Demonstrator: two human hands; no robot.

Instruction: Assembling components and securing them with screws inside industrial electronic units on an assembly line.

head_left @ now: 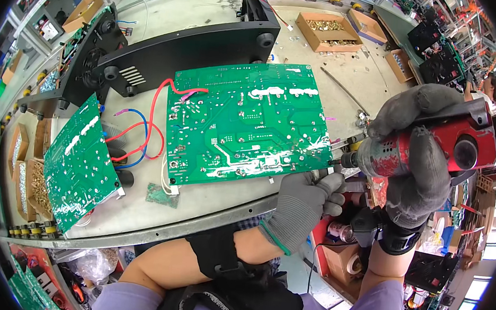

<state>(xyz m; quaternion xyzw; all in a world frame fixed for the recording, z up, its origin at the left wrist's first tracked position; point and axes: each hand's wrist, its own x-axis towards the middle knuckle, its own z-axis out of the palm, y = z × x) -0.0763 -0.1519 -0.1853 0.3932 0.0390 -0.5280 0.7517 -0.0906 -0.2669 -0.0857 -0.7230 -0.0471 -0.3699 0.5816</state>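
A large green circuit board [233, 124] lies solder side up on the bench. My right hand [422, 152], in a dark grey glove, is wrapped round a red cordless power driver [390, 152]. The driver lies sideways, and its tip meets the board's lower right corner. Just below that corner is my left hand [305, 204], in a grey knit glove with a green cuff. Its fingers are curled together close to the board's edge; what they grip is hidden. Red and blue wires [147, 125] run from this board to a smaller green board [79, 161], tilted at the left.
Behind the boards stands a black metal housing [179, 60] with round feet. A cardboard tray of brass-coloured parts [328, 32] sits at the far right, near a thin metal rod [345, 90]. Boxes of small hardware [36, 186] line the left side. A metal rail [196, 212] edges the bench.
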